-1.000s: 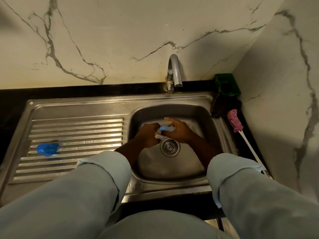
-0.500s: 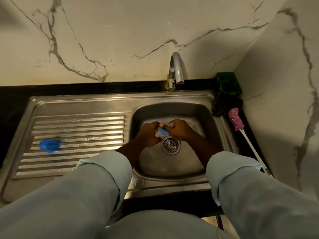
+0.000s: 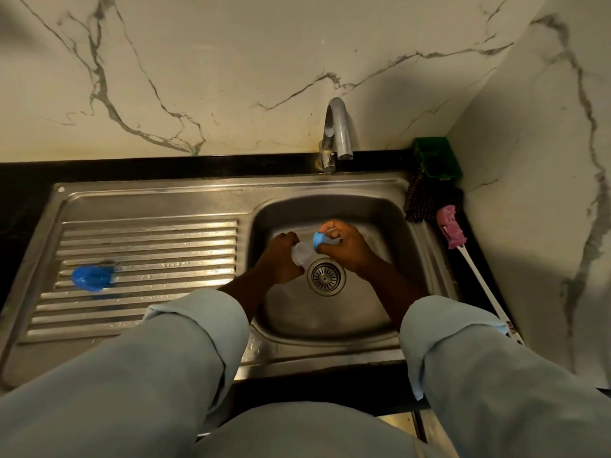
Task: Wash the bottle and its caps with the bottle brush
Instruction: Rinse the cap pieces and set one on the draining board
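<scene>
Over the sink basin (image 3: 373, 312), my left hand (image 3: 281, 259) grips a small clear bottle (image 3: 301, 253); only its round open end shows past my fingers. Just to its right, my right hand (image 3: 348, 251) pinches a blue-ringed cap (image 3: 319, 241) with a clear top. The cap is a short gap from the bottle's mouth. A second blue cap (image 3: 92, 277) lies on the ribbed drainboard at the left. The bottle brush (image 3: 450, 227), with a pink head and a long white handle, lies on the counter right of the sink, untouched.
The tap (image 3: 337, 130) stands behind the basin, and no water runs from it. The drain strainer (image 3: 325, 276) sits just below my hands. A green box (image 3: 436, 157) and a dark scrubber (image 3: 426, 203) fill the back right corner. Marble walls close in behind and to the right.
The blue-ringed cap and the clear bottle were together between my hands; now they are apart, the cap in my right hand, the bottle in my left.
</scene>
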